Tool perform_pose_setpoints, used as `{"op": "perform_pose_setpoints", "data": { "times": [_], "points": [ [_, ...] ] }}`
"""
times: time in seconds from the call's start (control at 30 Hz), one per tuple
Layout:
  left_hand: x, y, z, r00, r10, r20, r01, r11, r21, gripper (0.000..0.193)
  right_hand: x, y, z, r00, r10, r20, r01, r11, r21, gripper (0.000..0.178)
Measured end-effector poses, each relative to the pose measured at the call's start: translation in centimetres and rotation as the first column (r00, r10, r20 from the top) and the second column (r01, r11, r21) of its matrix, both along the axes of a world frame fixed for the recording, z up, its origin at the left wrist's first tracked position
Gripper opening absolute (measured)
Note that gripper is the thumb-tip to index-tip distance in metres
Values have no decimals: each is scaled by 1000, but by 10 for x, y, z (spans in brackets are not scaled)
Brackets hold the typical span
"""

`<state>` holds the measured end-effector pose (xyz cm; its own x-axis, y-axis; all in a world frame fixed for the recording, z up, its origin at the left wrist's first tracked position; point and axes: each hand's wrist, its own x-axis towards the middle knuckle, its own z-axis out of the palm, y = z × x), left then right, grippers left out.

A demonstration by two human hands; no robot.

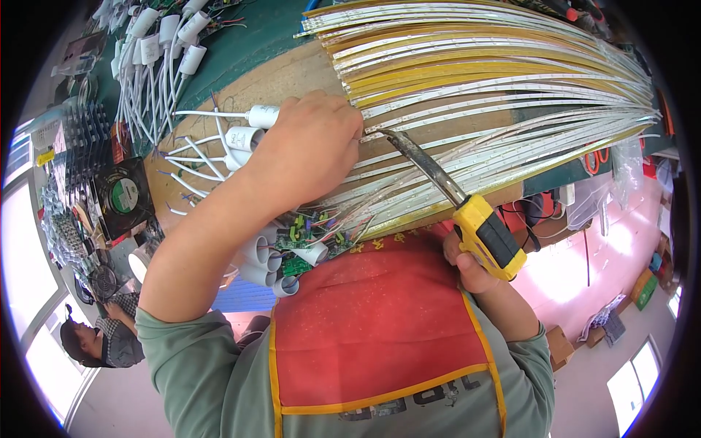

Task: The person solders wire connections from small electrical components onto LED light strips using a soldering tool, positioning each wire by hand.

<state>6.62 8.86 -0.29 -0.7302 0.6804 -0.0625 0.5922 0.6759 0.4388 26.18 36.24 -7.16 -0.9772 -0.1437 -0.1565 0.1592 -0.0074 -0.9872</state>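
Observation:
My left hand (315,146) is closed over the near ends of the LED strips, its fingertips mostly hidden, so what they pinch cannot be made out. Against its knuckles lies a white cylinder (263,115) with a white cable. My right hand (471,266) grips a soldering iron (489,237) by its yellow and black handle. The iron's dark bent tip comes close to the left fingertips. White and yellow LED strips (467,69) spread rightward from there. Below the left wrist are green circuit boards (296,266) and more white cylinders (259,263).
A brown board (270,73) lies on the green tabletop (252,33). More cabled white cylinders (168,47) are piled at the far left. A black fan (123,196) and dark racks (80,146) stand left. Another person (109,332) is in the left background.

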Motion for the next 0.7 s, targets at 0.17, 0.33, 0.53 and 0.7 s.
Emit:
{"op": "perform_pose_setpoints", "data": {
  "times": [0.17,0.33,0.53,0.7],
  "points": [
    [-1,0,1,1000,12,9,-12,1000,5,4,-14,13,18,995,66,-78,-51,982,183,23],
    [-1,3,3,999,29,26,-28,999,-24,7,-48,18,11,956,-69,-286,116,982,150,61],
    [1,1,-3,1000,29,2,-29,999,-22,8,-122,9,56,868,-152,-473,243,960,138,56],
    [-1,2,-3,1000,18,0,-18,999,-34,7,-170,-1,58,819,-189,-541,444,806,392,29]
  ]
}}
